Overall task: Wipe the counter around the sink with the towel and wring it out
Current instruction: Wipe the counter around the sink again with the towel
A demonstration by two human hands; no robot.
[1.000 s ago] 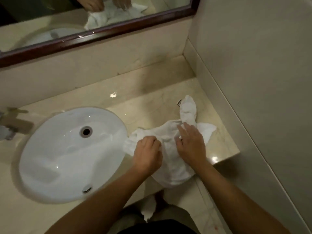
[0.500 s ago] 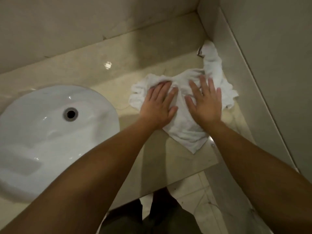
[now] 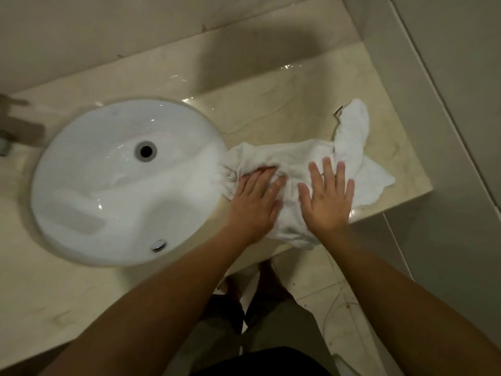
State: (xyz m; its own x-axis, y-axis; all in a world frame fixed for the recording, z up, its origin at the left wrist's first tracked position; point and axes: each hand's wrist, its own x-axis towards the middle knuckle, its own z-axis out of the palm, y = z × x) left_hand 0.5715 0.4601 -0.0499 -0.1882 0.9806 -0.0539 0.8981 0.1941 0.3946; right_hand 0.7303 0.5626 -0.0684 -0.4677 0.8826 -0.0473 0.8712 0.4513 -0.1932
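A crumpled white towel [image 3: 351,137] lies on the beige marble counter [image 3: 271,104] to the right of the white oval sink [image 3: 89,191]. The towel's left end touches the sink's rim, and a twisted end points toward the back right. My left hand [image 3: 256,204] presses flat on the towel's left part, close to the sink's edge. My right hand [image 3: 326,199] lies flat with its fingers spread on the towel's middle. Neither hand grips the cloth. The towel's near edge hangs slightly over the counter's front edge.
A blurred faucet [image 3: 16,131] stands at the far left beside the sink. A low ledge and back wall [image 3: 135,36] run behind the counter. A side wall [image 3: 447,104] bounds it on the right. Wet patches shine on the counter. My legs and the tiled floor [image 3: 339,308] show below.
Both flat hands have slid the towel from the back right corner toward the front and left, up to the sink's rim. One second ago my left hand was clenched on the cloth.
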